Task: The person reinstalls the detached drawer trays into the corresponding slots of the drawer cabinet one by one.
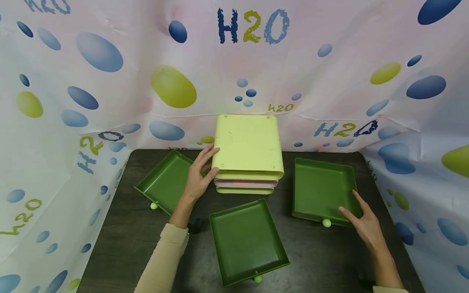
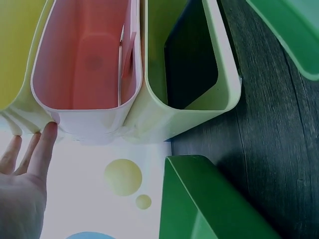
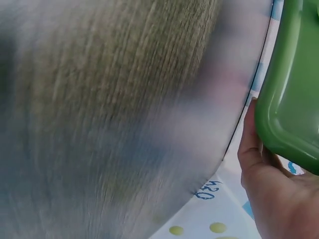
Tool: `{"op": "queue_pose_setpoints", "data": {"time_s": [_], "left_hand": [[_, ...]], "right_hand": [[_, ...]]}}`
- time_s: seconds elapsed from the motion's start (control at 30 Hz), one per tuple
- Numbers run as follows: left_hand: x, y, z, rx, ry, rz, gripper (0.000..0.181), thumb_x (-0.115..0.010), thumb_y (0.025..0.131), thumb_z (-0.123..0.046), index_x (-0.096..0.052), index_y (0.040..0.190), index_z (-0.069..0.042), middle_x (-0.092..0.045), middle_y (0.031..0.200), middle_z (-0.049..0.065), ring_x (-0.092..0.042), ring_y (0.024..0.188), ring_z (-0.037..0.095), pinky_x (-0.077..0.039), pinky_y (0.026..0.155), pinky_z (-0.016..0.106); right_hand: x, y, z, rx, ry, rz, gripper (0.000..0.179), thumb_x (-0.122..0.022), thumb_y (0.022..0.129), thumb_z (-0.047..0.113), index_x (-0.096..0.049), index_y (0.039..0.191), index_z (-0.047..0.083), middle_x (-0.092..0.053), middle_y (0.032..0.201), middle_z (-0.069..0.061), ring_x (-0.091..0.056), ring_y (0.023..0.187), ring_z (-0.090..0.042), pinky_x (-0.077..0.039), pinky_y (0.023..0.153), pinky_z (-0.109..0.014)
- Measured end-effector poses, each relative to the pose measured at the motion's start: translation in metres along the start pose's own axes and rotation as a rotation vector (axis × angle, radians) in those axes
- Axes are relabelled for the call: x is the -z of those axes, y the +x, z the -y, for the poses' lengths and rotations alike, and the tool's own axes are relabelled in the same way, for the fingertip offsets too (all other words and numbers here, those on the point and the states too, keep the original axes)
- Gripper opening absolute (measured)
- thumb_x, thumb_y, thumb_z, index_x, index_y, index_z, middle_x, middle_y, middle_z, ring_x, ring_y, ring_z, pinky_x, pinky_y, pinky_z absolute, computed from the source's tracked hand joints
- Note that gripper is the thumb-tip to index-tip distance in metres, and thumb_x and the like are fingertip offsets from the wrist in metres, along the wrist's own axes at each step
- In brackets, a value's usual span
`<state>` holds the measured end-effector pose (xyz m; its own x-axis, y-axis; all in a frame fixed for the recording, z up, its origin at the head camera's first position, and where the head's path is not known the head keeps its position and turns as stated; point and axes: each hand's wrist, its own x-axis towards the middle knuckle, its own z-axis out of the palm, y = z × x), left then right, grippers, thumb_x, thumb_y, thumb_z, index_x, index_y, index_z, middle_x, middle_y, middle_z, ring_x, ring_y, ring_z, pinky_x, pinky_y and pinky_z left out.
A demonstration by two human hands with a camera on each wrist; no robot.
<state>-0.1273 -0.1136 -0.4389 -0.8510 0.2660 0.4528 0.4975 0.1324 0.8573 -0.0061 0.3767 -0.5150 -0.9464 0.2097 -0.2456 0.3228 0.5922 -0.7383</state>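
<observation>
Standing near the far edge of a dark wood-grain surface (image 1: 124, 224) in the head view, three open-fronted, round-cornered shells form one stack: a pale yellow shell (image 1: 247, 142) on top, a pink shell (image 1: 245, 184) in the middle, a yellow-green shell (image 1: 244, 190) at the bottom. Around it lie three shallow, square, green plastic drawers, each with one round lime knob — a left drawer (image 1: 166, 183), a near drawer (image 1: 249, 242) and a right drawer (image 1: 322, 189). The left hand (image 1: 198, 175) touches the stack's left side, its grip spread, wrapped round nothing. The right hand (image 1: 366, 226) sits at the right drawer's outer edge, thumb and fingers parted in a wide grip. The left hand and beige sleeve (image 1: 161, 260) pass in front of the left drawer, hiding part of it. A white backdrop (image 1: 205, 53) with ovals and "H2O" print encloses three sides.

In the left wrist view, the left fingertips meet the yellow and pink shells; a reddish flap (image 2: 128, 55) stands inside the pink one. Parts of two drawers show.

In the right wrist view, fingers lie against one rounded drawer corner — the surface beside it is blurred.
</observation>
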Motion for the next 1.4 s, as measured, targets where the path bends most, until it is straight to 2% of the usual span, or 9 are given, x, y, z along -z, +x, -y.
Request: {"op": "queue_pose_setpoints", "data": {"time_s": [0.27,0.67,0.93,1.1,1.2,1.33,1.4], "left_hand": [[0.001,0.0,0.002,0.017,-0.026,-0.005,0.048,-0.06,0.097,-0.004,-0.047,0.141,0.011,-0.029,0.154,0.032,-0.036,0.139,0.045,-0.046,0.094,0.064],[0.001,-0.002,0.002,0.028,-0.015,0.004,0.05,-0.058,0.095,0.006,-0.045,0.143,0.01,-0.027,0.155,0.032,-0.035,0.14,0.042,-0.048,0.096,0.055],[-0.002,-0.003,0.001,0.029,-0.011,-0.013,0.053,-0.056,0.092,0.013,-0.046,0.143,0.01,-0.029,0.154,0.031,-0.037,0.139,0.043,-0.047,0.095,0.06],[-0.004,-0.003,0.002,0.028,-0.016,-0.02,0.053,-0.056,0.091,0.012,-0.046,0.143,0.009,-0.03,0.155,0.03,-0.037,0.139,0.043,-0.046,0.094,0.064],[-0.004,-0.002,0.004,0.028,-0.02,-0.021,0.053,-0.057,0.092,0.011,-0.046,0.144,0.008,-0.03,0.155,0.029,-0.038,0.139,0.041,-0.046,0.097,0.059],[-0.005,-0.003,0.007,0.023,-0.03,-0.022,0.053,-0.058,0.094,0.008,-0.044,0.145,0.008,-0.029,0.155,0.029,-0.038,0.14,0.039,-0.047,0.103,0.037],[-0.005,-0.004,0.007,0.019,-0.034,-0.024,0.053,-0.057,0.094,0.009,-0.044,0.145,0.009,-0.029,0.155,0.03,-0.037,0.14,0.04,-0.046,0.102,0.027]], "right_hand": [[0.004,-0.011,0.004,0.006,0.01,0.036,0.089,-0.061,0.098,0.042,0.001,0.161,0.028,0.002,0.163,-0.026,-0.001,0.143,-0.058,-0.014,0.097,-0.081],[0.004,-0.027,0.013,0.015,0.084,0.059,0.089,-0.061,0.099,0.039,0.003,0.16,0.036,0.007,0.164,-0.019,0.006,0.144,-0.056,-0.009,0.096,-0.083],[0.004,-0.034,0.013,0.045,0.089,0.04,0.089,-0.062,0.099,0.036,0.003,0.159,0.038,0.006,0.165,-0.017,0.005,0.144,-0.054,-0.006,0.098,-0.082],[0.006,-0.044,0.014,0.03,0.083,0.052,0.089,-0.062,0.099,0.036,0.004,0.158,0.04,0.008,0.165,-0.017,0.007,0.143,-0.056,-0.006,0.096,-0.083],[0.007,-0.052,0.016,-0.004,0.094,0.073,0.088,-0.06,0.1,0.037,0.007,0.157,0.041,0.012,0.164,-0.015,0.01,0.142,-0.057,-0.004,0.097,-0.083],[0.006,-0.061,0.018,-0.018,0.135,0.083,0.085,-0.058,0.101,0.036,0.006,0.157,0.042,0.015,0.164,-0.008,0.014,0.144,-0.053,0.001,0.1,-0.081],[0.004,-0.064,0.018,0.001,0.162,0.075,0.085,-0.058,0.102,0.033,0.005,0.157,0.041,0.014,0.164,0.002,0.013,0.145,-0.049,0.003,0.102,-0.08]]}}
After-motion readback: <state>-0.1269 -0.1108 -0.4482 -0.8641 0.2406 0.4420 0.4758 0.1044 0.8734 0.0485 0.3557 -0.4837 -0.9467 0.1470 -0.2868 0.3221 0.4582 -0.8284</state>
